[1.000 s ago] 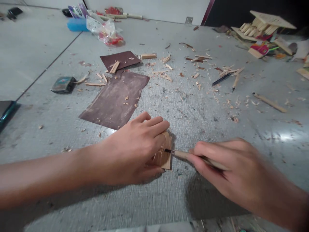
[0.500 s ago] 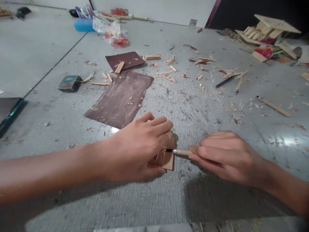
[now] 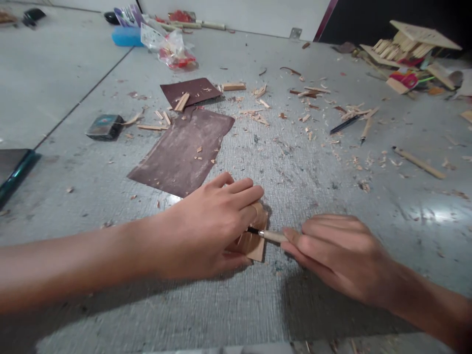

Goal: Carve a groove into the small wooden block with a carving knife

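While left grip [image 3: 217, 223] clasps wood [image 3: 257, 251], right grip [image 3: 339, 250] holds tool [image 3: 273, 237], brown sheet [image 3: 179, 155], shavings [image 3: 260, 92] beyond.

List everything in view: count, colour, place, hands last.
wood piece: 1, tan, lower centre
carving tool: 1, black and pale, tip at the wood piece
sheets: 2, brown, left of centre
block: 1, dark, left of the sheets
teal-edged item: 1, dark, left edge
loose tools: 3, one dark, two pale, right
wood scraps: many, pale and brown, across the table
plastic bag: 1, clear and red, upper left
blue item: 1, blue, beside the bag
packet: 1, purple and white, behind the blue item
wooden stack: 1, pale, upper right
other clutter: several, mixed, far edge, unclear
table: 1, grey, beneath everything
left hand: 1, bare, on the wood piece
right hand: 1, bare, around the carving tool
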The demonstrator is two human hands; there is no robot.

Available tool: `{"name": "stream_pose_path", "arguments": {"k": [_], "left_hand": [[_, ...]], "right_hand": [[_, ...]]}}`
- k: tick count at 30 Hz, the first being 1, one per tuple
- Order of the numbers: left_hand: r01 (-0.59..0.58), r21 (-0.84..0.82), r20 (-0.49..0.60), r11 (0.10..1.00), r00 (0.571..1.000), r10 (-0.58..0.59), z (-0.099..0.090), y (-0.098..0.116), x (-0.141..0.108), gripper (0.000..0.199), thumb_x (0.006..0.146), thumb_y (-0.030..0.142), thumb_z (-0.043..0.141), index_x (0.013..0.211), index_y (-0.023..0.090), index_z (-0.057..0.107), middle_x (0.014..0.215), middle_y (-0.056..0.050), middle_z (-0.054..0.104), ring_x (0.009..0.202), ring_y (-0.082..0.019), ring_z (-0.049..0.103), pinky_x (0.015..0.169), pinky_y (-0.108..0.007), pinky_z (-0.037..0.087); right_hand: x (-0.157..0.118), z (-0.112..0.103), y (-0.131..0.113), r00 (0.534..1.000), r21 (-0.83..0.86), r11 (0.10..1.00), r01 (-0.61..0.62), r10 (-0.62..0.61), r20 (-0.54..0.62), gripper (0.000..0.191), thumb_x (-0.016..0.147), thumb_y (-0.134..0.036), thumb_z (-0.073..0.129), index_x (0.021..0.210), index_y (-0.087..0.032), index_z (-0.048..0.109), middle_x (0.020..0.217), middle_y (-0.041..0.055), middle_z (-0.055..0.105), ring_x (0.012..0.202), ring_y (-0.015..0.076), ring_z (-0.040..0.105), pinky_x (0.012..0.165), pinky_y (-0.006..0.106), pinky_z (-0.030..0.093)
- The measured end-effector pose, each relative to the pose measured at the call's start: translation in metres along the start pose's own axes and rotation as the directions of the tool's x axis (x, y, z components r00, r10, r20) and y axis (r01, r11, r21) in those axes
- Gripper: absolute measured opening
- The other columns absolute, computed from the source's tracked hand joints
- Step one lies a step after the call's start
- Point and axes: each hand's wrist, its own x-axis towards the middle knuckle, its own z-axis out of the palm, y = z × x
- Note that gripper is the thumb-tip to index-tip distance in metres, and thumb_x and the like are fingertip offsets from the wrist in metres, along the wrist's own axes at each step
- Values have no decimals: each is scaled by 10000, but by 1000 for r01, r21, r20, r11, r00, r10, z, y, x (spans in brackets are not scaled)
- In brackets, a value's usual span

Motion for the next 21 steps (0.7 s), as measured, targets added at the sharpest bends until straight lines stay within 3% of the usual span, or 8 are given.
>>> {"name": "stream_pose_path", "arguments": {"k": [4,12,21], "left_hand": [[-23,44,0,999,1000,23,-2,0,1,297,837,346,885,896,199,633,952,-11,621,869,-222,547,763,-391,343],[12,61,19,998,1000,-13,-2,1,2,374,785,394,916,876,222,597,941,3,597,853,-231,548,757,-414,334],[15,54,-8,998,1000,-14,1,0,0,431,769,409,937,879,227,562,947,16,583,856,-225,533,784,-407,325]], "right_hand": [[2,-13,2,998,-34,998,56,-56,-6,240,1082,-145,583,852,-183,643,660,-46,457,597,132,383,600,330,301],[5,-31,6,999,26,1000,-11,11,31,221,1076,-138,579,882,-191,670,617,-64,460,534,123,384,564,309,314],[12,-35,1,989,88,988,-128,120,87,196,1113,-226,572,993,-191,723,683,-52,662,561,91,584,562,267,408]]}}
